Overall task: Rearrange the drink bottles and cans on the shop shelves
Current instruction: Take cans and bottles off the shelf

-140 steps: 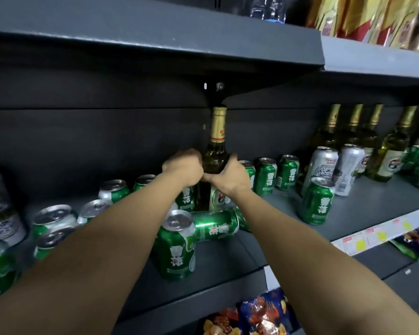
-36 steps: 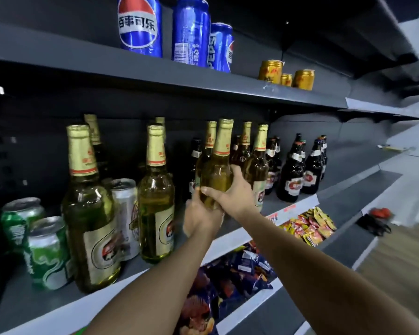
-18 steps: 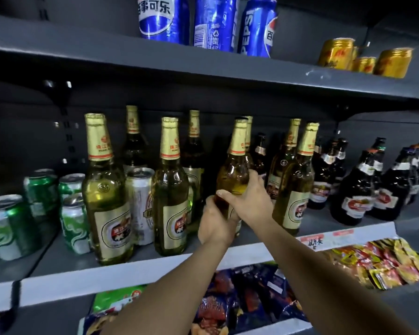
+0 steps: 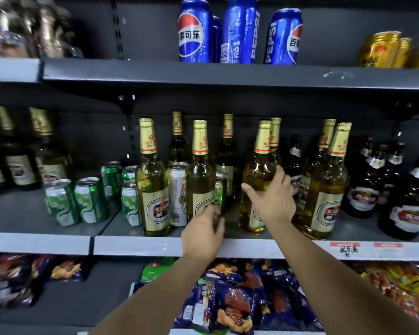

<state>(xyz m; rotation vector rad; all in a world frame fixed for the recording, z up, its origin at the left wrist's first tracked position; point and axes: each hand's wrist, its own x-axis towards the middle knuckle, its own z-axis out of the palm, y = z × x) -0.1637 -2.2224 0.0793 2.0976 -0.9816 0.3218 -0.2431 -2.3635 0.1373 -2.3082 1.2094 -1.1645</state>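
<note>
Bottle (image 4: 258, 180), gold-foiled, amber, upright under right hand (image 4: 273, 201).

1. The right hand (image 4: 272, 204) rests with spread fingers on a golden beer bottle (image 4: 258, 180) standing on the shelf (image 4: 155, 246).
2. The left hand (image 4: 202, 232) hovers relaxed, lower and to its left.
3. Green cans (image 4: 90, 200) stand further left of both hands.

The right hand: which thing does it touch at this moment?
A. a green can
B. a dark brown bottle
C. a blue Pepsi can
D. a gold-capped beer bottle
D: the right hand lies with spread fingers against the gold-capped beer bottle that stands on the middle shelf.
</note>
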